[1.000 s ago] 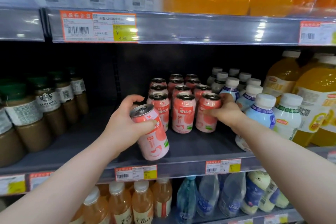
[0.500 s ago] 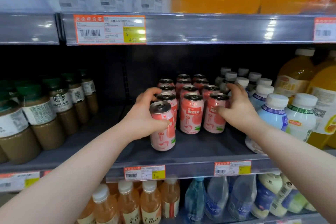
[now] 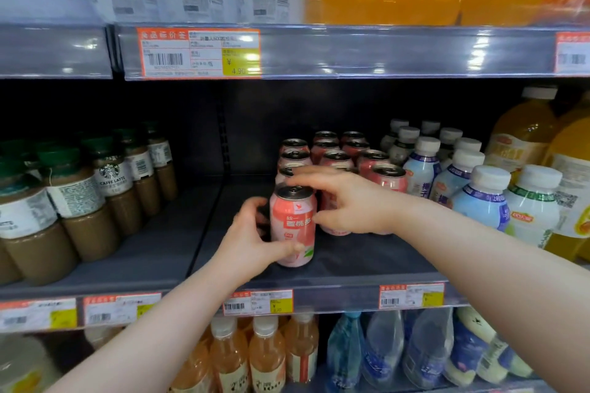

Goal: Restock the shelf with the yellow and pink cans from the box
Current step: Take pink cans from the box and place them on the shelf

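A pink can [image 3: 295, 226] stands upright near the front of the dark shelf [image 3: 367, 262], heading the left row of several pink cans [image 3: 335, 156] behind it. My left hand [image 3: 249, 242] grips the can's left side and lower front. My right hand [image 3: 348, 204] reaches across from the right, with fingers over the can's top rim and the thumb against its right side. It hides part of the front cans in the other rows. No yellow can and no box are in view.
Brown coffee bottles [image 3: 76, 198] fill the shelf's left end, with a bare strip of shelf [image 3: 166, 242] between them and the cans. White-capped bottles [image 3: 479, 198] and orange juice bottles [image 3: 523, 134] crowd the right. The upper shelf edge [image 3: 351, 51] hangs overhead.
My left hand moved the pink can rightward and back, setting it upright at the head of the left row. My right hand left the right-hand can and came across to this one.
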Action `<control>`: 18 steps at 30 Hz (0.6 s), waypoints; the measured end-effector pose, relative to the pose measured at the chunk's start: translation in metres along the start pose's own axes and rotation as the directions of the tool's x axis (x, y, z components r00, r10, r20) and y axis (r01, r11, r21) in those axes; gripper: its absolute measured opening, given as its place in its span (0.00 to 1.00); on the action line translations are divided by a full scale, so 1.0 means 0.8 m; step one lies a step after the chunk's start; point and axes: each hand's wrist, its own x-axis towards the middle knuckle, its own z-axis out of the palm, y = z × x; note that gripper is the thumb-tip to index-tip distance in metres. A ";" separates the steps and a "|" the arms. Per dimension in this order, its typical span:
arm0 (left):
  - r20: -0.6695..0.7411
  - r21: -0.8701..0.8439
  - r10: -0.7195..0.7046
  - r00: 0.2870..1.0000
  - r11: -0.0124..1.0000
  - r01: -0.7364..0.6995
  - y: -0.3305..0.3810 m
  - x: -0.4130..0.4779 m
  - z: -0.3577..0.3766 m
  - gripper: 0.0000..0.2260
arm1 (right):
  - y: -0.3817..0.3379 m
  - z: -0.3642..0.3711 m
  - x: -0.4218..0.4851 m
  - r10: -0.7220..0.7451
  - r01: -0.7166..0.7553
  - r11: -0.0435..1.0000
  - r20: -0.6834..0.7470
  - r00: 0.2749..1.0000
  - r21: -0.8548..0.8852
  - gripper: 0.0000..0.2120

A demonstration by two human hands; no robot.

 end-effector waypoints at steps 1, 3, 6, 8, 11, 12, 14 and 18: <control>0.021 0.002 -0.012 1.000 1.000 0.012 -0.003 -0.003 0.002 0.37 | -0.002 0.001 0.005 0.005 -0.005 1.000 0.065 0.998 -0.012 0.32; 0.042 0.002 -0.017 0.999 1.000 0.017 -0.006 -0.007 0.005 0.35 | -0.003 0.003 0.013 -0.007 0.018 0.996 0.123 0.992 -0.084 0.32; 0.037 0.014 -0.010 0.999 1.000 0.010 -0.006 -0.007 0.004 0.34 | -0.006 0.000 0.019 0.017 -0.002 0.981 0.075 0.997 -0.195 0.31; 0.029 0.025 -0.016 0.999 1.000 0.015 -0.007 -0.007 0.005 0.35 | -0.011 0.001 0.021 0.025 -0.023 0.955 0.002 1.000 -0.295 0.29; 0.021 0.052 -0.028 0.999 0.998 0.027 -0.007 -0.008 0.006 0.37 | -0.024 0.008 0.023 -0.025 -0.085 0.823 -0.185 0.982 -0.562 0.29; 0.020 0.060 -0.026 0.999 0.998 0.025 -0.006 -0.008 0.007 0.37 | -0.026 0.010 0.023 -0.037 -0.106 0.787 -0.218 0.975 -0.608 0.29; 0.018 0.076 -0.019 1.000 0.997 0.017 -0.005 -0.008 0.007 0.35 | -0.025 0.007 0.024 -0.027 -0.108 0.813 -0.222 0.975 -0.572 0.29; 0.031 0.090 -0.023 0.999 0.996 0.020 -0.007 -0.007 0.007 0.32 | -0.011 -0.013 0.022 0.087 -0.089 0.981 -0.016 0.996 -0.174 0.23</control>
